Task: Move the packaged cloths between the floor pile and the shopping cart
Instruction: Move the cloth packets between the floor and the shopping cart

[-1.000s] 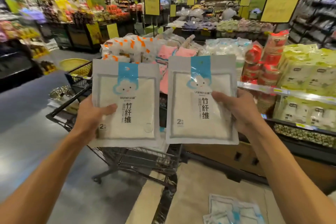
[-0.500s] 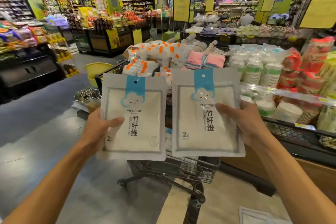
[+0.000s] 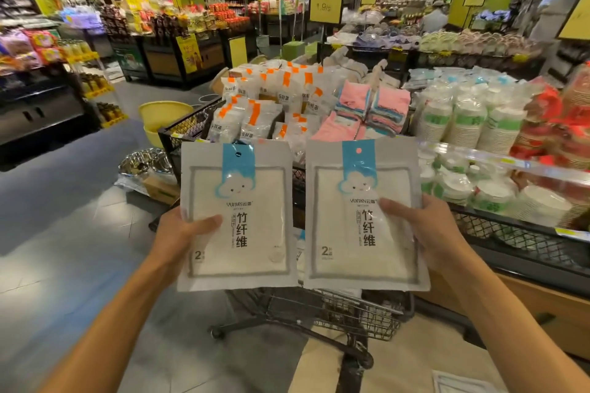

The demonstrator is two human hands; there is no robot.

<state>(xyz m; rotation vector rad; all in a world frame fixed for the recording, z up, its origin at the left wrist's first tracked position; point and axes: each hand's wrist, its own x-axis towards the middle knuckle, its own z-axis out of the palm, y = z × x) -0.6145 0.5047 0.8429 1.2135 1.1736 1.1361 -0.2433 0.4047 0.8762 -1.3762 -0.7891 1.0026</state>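
Observation:
I hold up two flat packaged cloths, grey-white with a blue cloud label, side by side above the shopping cart. My left hand (image 3: 180, 238) grips the left packaged cloth (image 3: 252, 226) at its left edge, thumb across the front. My right hand (image 3: 424, 230) grips the right packaged cloth (image 3: 348, 233) at its right edge the same way. The black wire shopping cart (image 3: 178, 131) stands behind and below the packs, loaded with white packs with orange labels (image 3: 255, 115) and pink cloths (image 3: 373, 105). A corner of the floor pile (image 3: 459, 383) shows at the bottom right.
A display shelf (image 3: 517, 233) with stacked paper cups and bowls runs along the right. A yellow basin (image 3: 159, 118) and metal bowls (image 3: 143, 163) sit on the floor left of the cart. Open grey floor lies to the left; a person stands far back right.
Both packs have stayed in my hands, held side by side. My view has tilted upward, so the cart and shelves sit lower in view and most of the floor pile has dropped out of sight.

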